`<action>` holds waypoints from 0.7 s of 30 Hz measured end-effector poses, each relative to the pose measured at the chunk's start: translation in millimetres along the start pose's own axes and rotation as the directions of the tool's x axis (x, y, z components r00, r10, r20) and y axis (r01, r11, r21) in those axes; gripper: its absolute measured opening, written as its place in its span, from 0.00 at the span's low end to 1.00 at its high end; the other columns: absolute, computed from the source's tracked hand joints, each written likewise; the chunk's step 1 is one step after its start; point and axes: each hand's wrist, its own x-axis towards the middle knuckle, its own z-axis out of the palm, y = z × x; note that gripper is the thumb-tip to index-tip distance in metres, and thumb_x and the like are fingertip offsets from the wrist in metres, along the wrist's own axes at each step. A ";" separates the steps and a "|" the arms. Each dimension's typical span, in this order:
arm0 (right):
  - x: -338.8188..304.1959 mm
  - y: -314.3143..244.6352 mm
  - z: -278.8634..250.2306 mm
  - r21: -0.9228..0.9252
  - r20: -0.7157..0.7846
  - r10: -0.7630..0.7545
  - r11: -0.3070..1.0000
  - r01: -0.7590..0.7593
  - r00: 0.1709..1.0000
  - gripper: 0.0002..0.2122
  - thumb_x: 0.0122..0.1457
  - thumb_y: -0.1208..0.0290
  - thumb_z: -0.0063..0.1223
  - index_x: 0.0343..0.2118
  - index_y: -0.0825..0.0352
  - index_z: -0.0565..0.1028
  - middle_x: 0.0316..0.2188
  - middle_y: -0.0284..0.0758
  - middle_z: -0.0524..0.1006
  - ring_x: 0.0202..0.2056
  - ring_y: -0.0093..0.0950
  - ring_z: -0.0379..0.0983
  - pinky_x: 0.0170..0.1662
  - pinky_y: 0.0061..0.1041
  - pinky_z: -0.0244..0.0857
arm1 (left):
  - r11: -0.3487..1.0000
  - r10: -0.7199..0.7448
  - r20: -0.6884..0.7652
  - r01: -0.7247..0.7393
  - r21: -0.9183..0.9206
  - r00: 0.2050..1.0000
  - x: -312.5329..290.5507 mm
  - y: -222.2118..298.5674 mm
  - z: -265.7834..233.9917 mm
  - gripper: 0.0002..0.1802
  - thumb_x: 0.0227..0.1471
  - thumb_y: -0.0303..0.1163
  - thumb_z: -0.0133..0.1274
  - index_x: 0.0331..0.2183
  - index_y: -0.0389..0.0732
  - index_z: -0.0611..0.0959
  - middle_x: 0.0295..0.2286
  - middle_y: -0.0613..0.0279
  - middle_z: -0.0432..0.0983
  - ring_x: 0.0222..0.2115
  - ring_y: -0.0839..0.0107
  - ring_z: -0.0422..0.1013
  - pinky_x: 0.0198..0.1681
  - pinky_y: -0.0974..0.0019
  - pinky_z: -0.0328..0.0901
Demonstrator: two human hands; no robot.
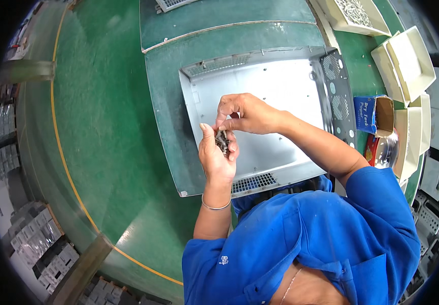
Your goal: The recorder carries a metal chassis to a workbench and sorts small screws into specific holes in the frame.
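Observation:
A handful of small, greyish metal parts (222, 142) lies in my left hand (215, 158), which is cupped around it with the thumb raised; their exact kind is too small to make out. Over them, my right hand (252, 114) has its thumb and fingers pinched together at the edge of the handful. Whatever sits between those fingertips is hidden. Both hands are above the left part of a wide, open sheet-metal case (290, 86), shiny inside, with vent grilles in its walls and several small studs on its floor.
The case rests on a green-topped table (166, 107). To the right stand a blue cardboard box (364, 112), a red box (371, 147), a cream bin of small metal parts (331, 18) and more cream bins (410, 132). Stacked goods (34, 229) line the floor's far left.

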 end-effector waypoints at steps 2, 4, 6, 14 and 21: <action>-0.6 10.0 7.4 0.182 -0.071 -0.050 0.981 0.062 0.996 0.03 0.48 0.74 0.53 0.26 0.67 0.75 0.24 0.30 0.69 0.29 0.20 0.65 0.32 0.20 0.60 | 1.000 0.007 0.006 -0.007 -0.021 1.000 -4.3 1.2 -0.1 0.21 0.53 0.48 0.39 0.28 0.37 0.70 0.17 0.62 0.66 0.12 0.78 0.60 0.09 0.79 0.53; 0.3 15.7 15.4 0.349 -0.125 -0.062 0.932 0.102 0.990 0.03 0.48 0.75 0.53 0.25 0.67 0.74 0.23 0.29 0.68 0.26 0.18 0.66 0.30 0.18 0.59 | 0.999 0.052 0.064 -0.051 -0.011 0.997 -4.8 -1.2 -4.1 0.20 0.53 0.47 0.40 0.29 0.38 0.69 0.17 0.63 0.65 0.12 0.79 0.60 0.09 0.80 0.52; 1.0 13.6 18.1 0.396 -0.107 -0.057 0.913 0.095 0.993 0.02 0.48 0.75 0.53 0.24 0.67 0.74 0.23 0.29 0.68 0.25 0.18 0.66 0.31 0.17 0.60 | 0.995 0.099 0.097 -0.099 -0.009 0.990 -6.0 -3.2 -6.3 0.17 0.52 0.44 0.41 0.29 0.38 0.69 0.18 0.63 0.65 0.12 0.79 0.60 0.09 0.80 0.52; 4.7 8.9 28.9 0.519 -0.032 0.034 0.855 -0.012 0.999 0.04 0.50 0.74 0.50 0.24 0.68 0.69 0.26 0.30 0.68 0.27 0.18 0.67 0.32 0.17 0.60 | 0.982 0.142 0.020 -0.138 -0.130 0.990 -4.1 -12.2 -12.7 0.13 0.53 0.40 0.40 0.27 0.39 0.70 0.19 0.64 0.66 0.14 0.79 0.61 0.10 0.79 0.54; 4.0 2.6 20.7 0.507 -0.147 -0.129 0.841 0.187 0.981 0.04 0.54 0.72 0.45 0.27 0.66 0.67 0.27 0.31 0.70 0.30 0.20 0.68 0.33 0.19 0.63 | 0.958 0.141 0.078 -0.116 -0.261 0.987 -5.4 -6.3 -22.0 0.13 0.51 0.36 0.38 0.29 0.37 0.72 0.21 0.62 0.66 0.17 0.75 0.60 0.12 0.77 0.54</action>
